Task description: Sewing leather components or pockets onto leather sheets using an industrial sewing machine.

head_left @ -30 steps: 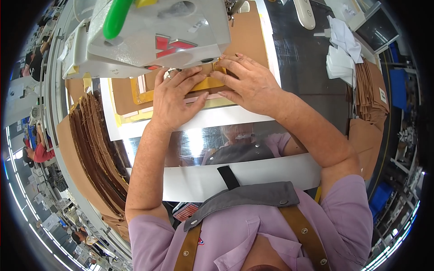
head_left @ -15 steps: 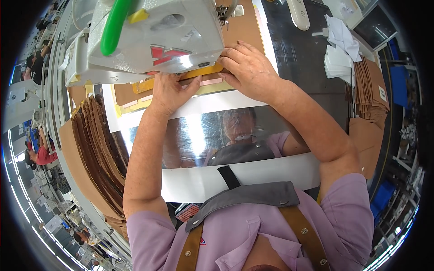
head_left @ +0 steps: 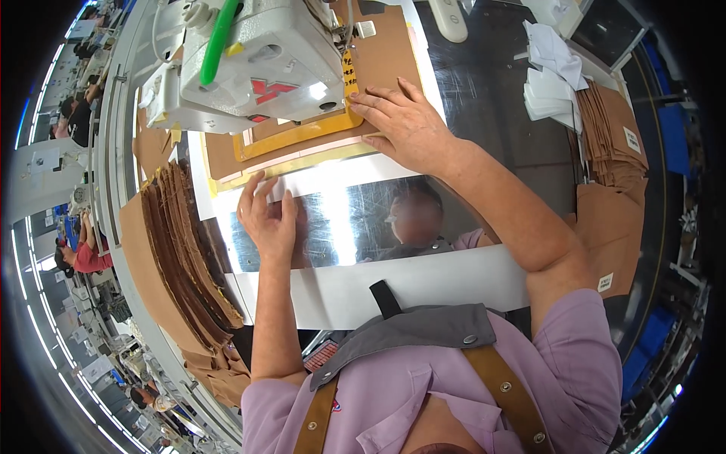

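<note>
My right hand (head_left: 412,125) lies flat with its fingers stretched, touching the near right corner of a yellow flat frame (head_left: 299,138) and the brown fabric (head_left: 389,53) beneath. My left hand (head_left: 268,223) hovers or rests over a shiny metal plate (head_left: 348,227), its fingers apart and holding nothing. The yellow frame sits on the brown fabric, and its far left part is hidden under a white sewing machine head (head_left: 291,91) with a green handle (head_left: 219,45). Pale strips edge the fabric on its near side. White sheeting (head_left: 340,295) borders the metal plate.
On the left stands a thick stack of brown fabric pieces (head_left: 159,272). More brown pieces (head_left: 616,136) hang at the right, beside white cloths (head_left: 556,91). A white handheld device (head_left: 449,19) lies on the dark tabletop (head_left: 495,113). Other people work in the far left background.
My left hand has drawn back toward me from the frame's near edge, fingers now spread. My right hand stays near the frame's right corner. More of the yellow frame shows.
</note>
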`<state>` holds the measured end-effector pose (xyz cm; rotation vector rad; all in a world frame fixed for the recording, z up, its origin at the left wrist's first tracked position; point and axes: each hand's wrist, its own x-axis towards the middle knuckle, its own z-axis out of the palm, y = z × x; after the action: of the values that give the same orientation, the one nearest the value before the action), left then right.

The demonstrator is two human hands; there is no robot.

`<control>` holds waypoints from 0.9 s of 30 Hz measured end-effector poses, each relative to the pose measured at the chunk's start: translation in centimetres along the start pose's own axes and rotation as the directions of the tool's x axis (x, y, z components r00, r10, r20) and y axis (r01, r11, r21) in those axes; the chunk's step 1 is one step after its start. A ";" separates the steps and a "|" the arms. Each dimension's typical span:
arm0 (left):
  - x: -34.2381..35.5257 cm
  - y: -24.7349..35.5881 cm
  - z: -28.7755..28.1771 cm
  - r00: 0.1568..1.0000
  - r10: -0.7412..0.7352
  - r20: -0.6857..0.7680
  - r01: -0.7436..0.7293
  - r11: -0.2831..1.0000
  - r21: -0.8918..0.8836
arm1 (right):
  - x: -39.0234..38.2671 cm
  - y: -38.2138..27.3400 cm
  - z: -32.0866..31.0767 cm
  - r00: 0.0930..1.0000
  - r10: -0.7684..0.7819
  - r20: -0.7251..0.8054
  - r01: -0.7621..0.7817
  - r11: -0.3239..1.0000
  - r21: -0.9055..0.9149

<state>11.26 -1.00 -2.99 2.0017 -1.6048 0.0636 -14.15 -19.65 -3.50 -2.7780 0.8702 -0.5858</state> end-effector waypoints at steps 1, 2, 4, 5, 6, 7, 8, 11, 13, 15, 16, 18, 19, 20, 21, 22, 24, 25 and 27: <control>-1.3 0.0 -0.5 0.998 -0.065 0.003 0.065 0.998 0.019 | 0.0 0.0 0.0 1.000 0.024 -0.004 -0.024 1.000 0.020; -2.4 0.1 -0.9 0.998 -0.059 -0.006 0.059 0.998 0.024 | -0.2 0.1 -0.4 1.000 0.020 -0.015 -0.019 1.000 0.020; -4.4 0.5 -1.8 0.995 -0.096 -0.003 0.096 0.995 0.009 | -0.8 0.5 -1.3 0.988 0.120 -0.096 -0.117 0.993 0.034; -5.1 0.7 -2.3 0.993 -0.114 0.016 0.113 0.993 0.027 | -1.2 1.1 -1.2 0.977 0.180 -0.113 -0.179 0.984 0.016; -5.5 0.9 -2.6 0.995 -0.101 0.009 0.101 0.995 0.027 | -1.7 1.7 -1.4 0.975 0.182 -0.127 -0.181 0.983 0.012; -6.0 0.7 -2.7 0.991 -0.133 -0.004 0.133 0.991 -0.005 | -2.0 2.2 -1.4 0.958 0.235 -0.162 -0.239 0.971 -0.006; -6.3 0.6 -2.8 0.986 -0.164 -0.015 0.163 0.986 -0.039 | -2.3 2.7 -1.4 0.937 0.288 -0.199 -0.298 0.954 -0.021; -6.6 0.0 -3.2 0.971 -0.236 -0.033 0.233 0.969 -0.078 | -2.3 3.3 -1.7 0.930 0.330 -0.163 -0.338 0.941 -0.024; -6.8 -0.5 -2.7 0.970 -0.231 -0.070 0.228 0.972 -0.053 | -2.6 3.2 -1.5 0.919 0.369 -0.138 -0.378 0.925 -0.046; -6.7 -0.6 -2.8 0.965 -0.250 -0.085 0.248 0.968 -0.039 | -2.9 2.8 -1.7 0.908 0.407 -0.101 -0.414 0.907 -0.071; -6.4 -0.5 -2.8 0.967 -0.236 -0.093 0.233 0.972 -0.040 | -3.1 2.8 -2.0 0.905 0.408 -0.117 -0.418 0.906 -0.070; -5.8 -0.4 -2.7 0.965 -0.252 -0.079 0.253 0.967 0.008 | -3.7 3.2 -2.5 0.891 0.445 -0.084 -0.452 0.886 -0.107; -5.4 -0.4 -2.7 0.968 -0.238 -0.084 0.239 0.971 0.003 | -4.0 3.5 -2.7 0.888 0.449 -0.099 -0.458 0.882 -0.109; -5.0 -0.4 -2.7 0.969 -0.240 -0.059 0.242 0.970 0.016 | -4.5 4.0 -2.9 0.866 0.487 -0.116 -0.499 0.857 -0.127; -4.3 -0.5 -2.5 0.970 -0.240 -0.035 0.241 0.970 0.029 | -4.8 4.6 -3.1 0.840 0.525 -0.138 -0.542 0.828 -0.144; -3.6 -0.7 -2.3 0.975 -0.219 -0.041 0.220 0.975 0.021 | -5.0 5.2 -3.3 0.832 0.531 -0.159 -0.552 0.821 -0.147; -2.0 -0.9 -1.8 0.978 -0.207 -0.023 0.208 0.972 0.107 | -5.8 6.1 -3.9 0.787 0.604 -0.127 -0.617 0.761 -0.204; -1.1 -0.8 -1.3 0.973 -0.233 0.006 0.232 0.970 0.068 | -6.1 6.5 -4.2 0.776 0.615 -0.143 -0.631 0.748 -0.207; 0.7 -1.0 -0.3 0.979 -0.201 0.012 0.198 0.973 0.117 | -6.6 6.8 -4.7 0.767 0.638 -0.067 -0.634 0.737 -0.232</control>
<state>12.44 -1.36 -2.89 2.2510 -1.4342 0.0572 -24.51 -21.61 -3.21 -2.3986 1.8837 -0.3384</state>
